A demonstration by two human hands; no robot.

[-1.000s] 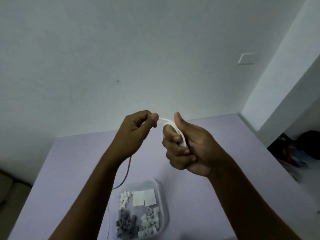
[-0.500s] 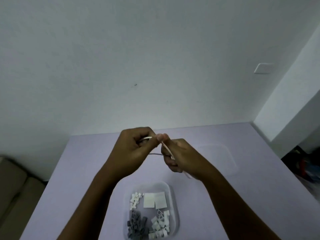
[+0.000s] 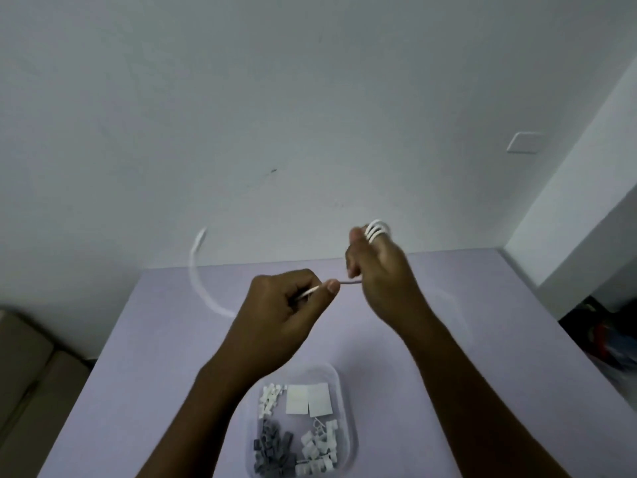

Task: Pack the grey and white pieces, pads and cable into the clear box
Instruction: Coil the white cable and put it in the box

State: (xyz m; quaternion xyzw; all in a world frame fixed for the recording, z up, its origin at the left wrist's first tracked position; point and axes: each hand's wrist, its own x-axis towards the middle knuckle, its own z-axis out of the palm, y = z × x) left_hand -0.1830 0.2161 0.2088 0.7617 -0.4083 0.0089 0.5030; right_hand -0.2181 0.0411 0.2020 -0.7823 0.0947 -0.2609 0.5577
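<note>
Clear plastic box (image 3: pixel 346 408) sits on a lilac table (image 3: pixel 138 374), nearest the viewer. Inside it, grey pieces (image 3: pixel 274 450) are heaped in the near left corner and white pieces (image 3: pixel 319 450) in the near right corner. A smaller cluster of white pieces lies in the far left corner. Two square white pads (image 3: pixel 307 399) lie flat, side by side, along the far side.

Two bare forearms reach forward past the box, one on each side of it. Just beyond the box and above it, the left hand (image 3: pixel 279 319) is curled, pinching a thin white cable (image 3: pixel 376 231) between thumb and forefinger. A short stretch of cable runs straight from that pinch to the right hand (image 3: pixel 379 274), which is a little farther from the box and higher. The right hand's fingers are curled, and the cable is wound round their raised tips in about three close loops.

The cable's loose tail – blurred – sweeps in a wide arc in the air, beyond the box and to its left. The whole cable is outside the box, held above the table.

Farther still, past the table's far edge, stands a plain pale wall (image 3: pixel 310 98) with a white switch plate (image 3: pixel 524 142), high and to the right of the box
</note>
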